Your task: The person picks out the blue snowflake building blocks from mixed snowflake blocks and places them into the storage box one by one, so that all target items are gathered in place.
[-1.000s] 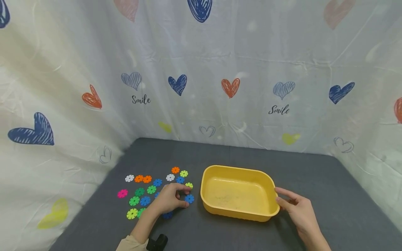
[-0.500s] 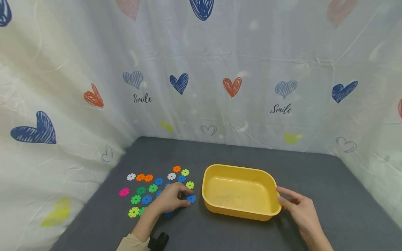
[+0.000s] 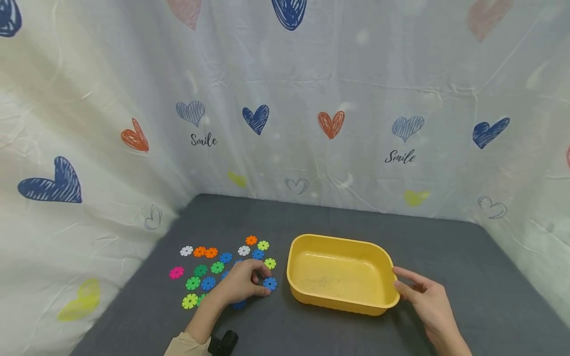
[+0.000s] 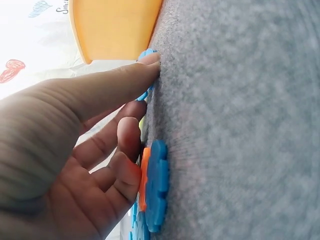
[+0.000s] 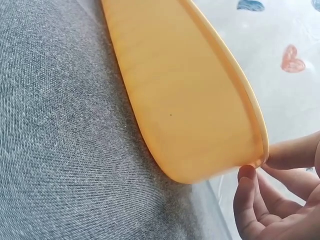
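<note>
A blue notched disc (image 3: 269, 284) lies at the right edge of a group of coloured discs on the grey cloth. My left hand (image 3: 242, 282) has its thumb and index finger at opposite edges of this disc; in the left wrist view the thumb of the left hand (image 4: 85, 145) partly covers the blue disc (image 4: 147, 53). The yellow tub (image 3: 338, 302) stands to the right, its inside bare. At its right end my right hand (image 3: 429, 301) pinches the rim between thumb and fingers, also visible in the right wrist view on the yellow tub (image 5: 185, 100).
Several discs lie around and left of my left hand, among them a pink disc (image 3: 176, 272), an orange disc (image 3: 251, 240) and a yellow-green disc (image 3: 190, 301). A white curtain (image 3: 294, 148) with printed hearts hangs behind and beside the grey table surface (image 3: 347, 331).
My left index finger has drawn in slightly toward the thumb at the blue disc. The right hand remains at the tub's rim. The head view has shifted a little.
</note>
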### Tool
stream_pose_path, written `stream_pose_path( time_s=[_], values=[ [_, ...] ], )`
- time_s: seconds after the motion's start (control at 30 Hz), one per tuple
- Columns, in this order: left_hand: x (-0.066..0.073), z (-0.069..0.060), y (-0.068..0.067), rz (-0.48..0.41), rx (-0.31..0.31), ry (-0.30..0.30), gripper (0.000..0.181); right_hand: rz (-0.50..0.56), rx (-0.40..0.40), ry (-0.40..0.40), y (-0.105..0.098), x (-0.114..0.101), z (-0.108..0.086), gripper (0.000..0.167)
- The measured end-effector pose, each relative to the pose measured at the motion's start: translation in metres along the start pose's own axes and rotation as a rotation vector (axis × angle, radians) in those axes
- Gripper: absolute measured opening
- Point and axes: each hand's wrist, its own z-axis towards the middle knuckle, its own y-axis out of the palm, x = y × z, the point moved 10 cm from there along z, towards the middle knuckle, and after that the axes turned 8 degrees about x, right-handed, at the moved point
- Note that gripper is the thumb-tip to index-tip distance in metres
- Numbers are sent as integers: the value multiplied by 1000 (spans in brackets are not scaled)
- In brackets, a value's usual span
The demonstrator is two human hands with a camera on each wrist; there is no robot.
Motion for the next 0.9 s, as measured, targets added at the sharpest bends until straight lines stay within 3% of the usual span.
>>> stream_pose_path(
  time_s=[0.53, 0.9],
  values=[
    [5, -2, -1, -26, -13, 108, 31, 4, -9, 15, 1, 3, 1, 49],
    [7, -3, -6, -10, 11, 119, 33, 17, -20, 12, 2, 2, 1, 50]
  ],
)
